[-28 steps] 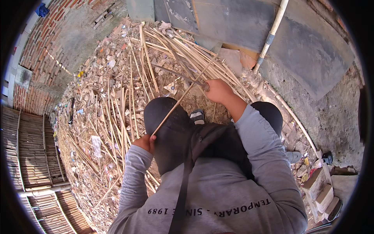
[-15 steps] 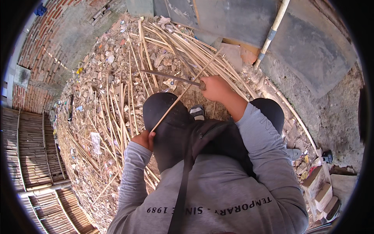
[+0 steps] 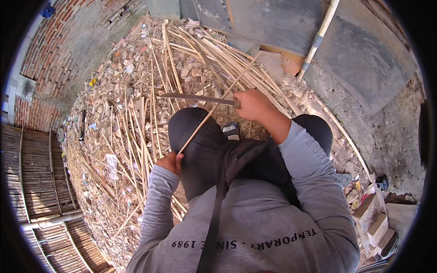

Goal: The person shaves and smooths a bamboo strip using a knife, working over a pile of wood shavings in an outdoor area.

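Note:
My left hand [image 3: 171, 163] is closed around the near end of a thin bamboo strip [image 3: 199, 128]. From there the strip slants up and away to the right, passing over my left knee. My right hand [image 3: 251, 104] grips the handle of a long-bladed knife [image 3: 195, 96], its blade pointing left. The blade crosses the strip just short of the handle; whether the edge bites into it I cannot tell. Beyond my right hand lies a pile of pale bamboo strips [image 3: 218, 54].
More loose strips [image 3: 142, 120] lie on the littered ground to my left. A brick wall [image 3: 43, 68] stands at the far left, above a slatted bamboo panel [image 3: 36, 164]. A pipe [image 3: 318, 38] leans against grey sheets [image 3: 359, 54] at the far right. Blocks [image 3: 378, 227] sit at the lower right.
The knife has turned slightly, its tip now lower and further left, with the blade lying nearer to level. My left hand and the strip have shifted slightly right.

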The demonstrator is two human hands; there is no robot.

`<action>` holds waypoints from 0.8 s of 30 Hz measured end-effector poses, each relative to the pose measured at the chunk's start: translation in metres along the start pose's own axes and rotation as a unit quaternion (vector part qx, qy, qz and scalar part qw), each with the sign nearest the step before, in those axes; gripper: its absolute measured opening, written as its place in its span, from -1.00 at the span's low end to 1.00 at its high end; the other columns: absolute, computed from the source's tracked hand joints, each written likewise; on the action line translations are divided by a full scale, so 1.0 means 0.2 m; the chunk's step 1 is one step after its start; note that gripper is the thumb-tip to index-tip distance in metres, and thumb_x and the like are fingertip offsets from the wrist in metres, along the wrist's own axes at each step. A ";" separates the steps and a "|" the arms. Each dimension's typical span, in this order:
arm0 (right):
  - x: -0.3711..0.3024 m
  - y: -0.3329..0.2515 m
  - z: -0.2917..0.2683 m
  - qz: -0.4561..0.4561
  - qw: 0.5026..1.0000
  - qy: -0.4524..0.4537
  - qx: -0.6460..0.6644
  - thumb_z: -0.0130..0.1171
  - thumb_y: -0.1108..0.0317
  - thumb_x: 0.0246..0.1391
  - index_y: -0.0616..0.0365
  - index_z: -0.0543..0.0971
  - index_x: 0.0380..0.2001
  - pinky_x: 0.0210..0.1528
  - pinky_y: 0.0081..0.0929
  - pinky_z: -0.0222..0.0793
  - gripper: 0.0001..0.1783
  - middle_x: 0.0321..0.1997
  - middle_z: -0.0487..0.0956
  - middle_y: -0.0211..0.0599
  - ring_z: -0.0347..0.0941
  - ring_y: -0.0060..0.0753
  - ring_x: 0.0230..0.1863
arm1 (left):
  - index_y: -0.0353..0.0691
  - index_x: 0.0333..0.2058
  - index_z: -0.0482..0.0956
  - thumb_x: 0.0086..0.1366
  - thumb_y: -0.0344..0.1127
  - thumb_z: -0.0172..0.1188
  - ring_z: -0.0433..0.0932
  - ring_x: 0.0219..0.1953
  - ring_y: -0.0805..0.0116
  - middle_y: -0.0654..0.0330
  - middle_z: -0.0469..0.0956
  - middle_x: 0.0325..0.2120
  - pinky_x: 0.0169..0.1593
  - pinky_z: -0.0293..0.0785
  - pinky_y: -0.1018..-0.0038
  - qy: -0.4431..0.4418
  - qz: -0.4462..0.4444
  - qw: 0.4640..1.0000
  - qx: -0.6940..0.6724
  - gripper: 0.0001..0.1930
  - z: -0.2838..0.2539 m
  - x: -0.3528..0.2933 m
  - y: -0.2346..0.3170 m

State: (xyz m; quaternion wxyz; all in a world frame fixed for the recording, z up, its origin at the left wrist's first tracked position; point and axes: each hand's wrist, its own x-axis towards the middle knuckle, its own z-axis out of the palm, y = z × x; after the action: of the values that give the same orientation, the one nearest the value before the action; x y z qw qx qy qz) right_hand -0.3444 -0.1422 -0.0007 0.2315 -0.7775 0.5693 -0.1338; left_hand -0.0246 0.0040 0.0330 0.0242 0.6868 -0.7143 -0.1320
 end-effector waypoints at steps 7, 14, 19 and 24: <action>0.04 0.03 0.01 -0.054 0.976 -0.015 0.212 0.37 0.08 -0.08 0.08 0.61 -0.15 -0.29 -0.24 0.44 -0.56 -0.39 0.62 -0.16 0.57 -0.14 -0.36 | -0.29 -0.42 0.43 0.43 0.00 -0.11 0.52 -0.44 -0.27 -0.19 0.52 -0.58 -0.35 0.42 0.01 0.004 0.016 1.000 -0.008 -0.56 -0.01 0.01 0.01; 0.00 -0.03 -0.04 -0.013 0.873 -0.126 0.471 0.36 0.23 0.01 0.05 0.61 -0.07 -0.56 -0.60 0.28 -0.61 -0.43 0.55 -0.50 0.33 -0.68 -0.62 | -0.27 -0.43 0.42 0.42 -0.02 -0.06 0.52 -0.47 -0.23 -0.16 0.52 -0.60 -0.37 0.42 0.02 0.014 0.021 1.000 -0.002 -0.59 -0.09 0.04 0.11; 0.05 0.05 0.03 0.018 0.835 -0.083 0.544 0.27 0.37 0.07 0.18 0.57 -0.01 -0.56 -0.66 0.27 -0.62 -0.23 0.61 -0.42 0.29 -0.72 -0.62 | -0.30 -0.34 0.46 0.37 -0.05 0.06 0.55 -0.40 -0.23 -0.18 0.54 -0.54 -0.32 0.41 0.03 -0.027 -0.023 0.999 -0.008 -0.64 -0.14 0.01 0.16; 0.06 0.06 -0.04 0.041 0.804 0.034 0.592 0.30 0.31 0.04 0.20 0.58 -0.04 -0.56 -0.66 0.26 -0.60 -0.28 0.64 -0.36 0.30 -0.68 -0.64 | -0.28 -0.27 0.50 0.29 -0.02 0.18 0.60 -0.44 -0.11 -0.09 0.56 -0.58 -0.35 0.48 0.16 -0.034 -0.049 0.996 -0.063 -0.62 -0.13 -0.14 -0.04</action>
State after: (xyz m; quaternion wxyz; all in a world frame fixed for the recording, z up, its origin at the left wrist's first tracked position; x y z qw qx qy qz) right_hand -0.3535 -0.1587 -0.0014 0.6326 -0.4600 0.4186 -0.4616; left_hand -0.0097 0.0269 0.0604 0.0367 0.7132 -0.6706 -0.2009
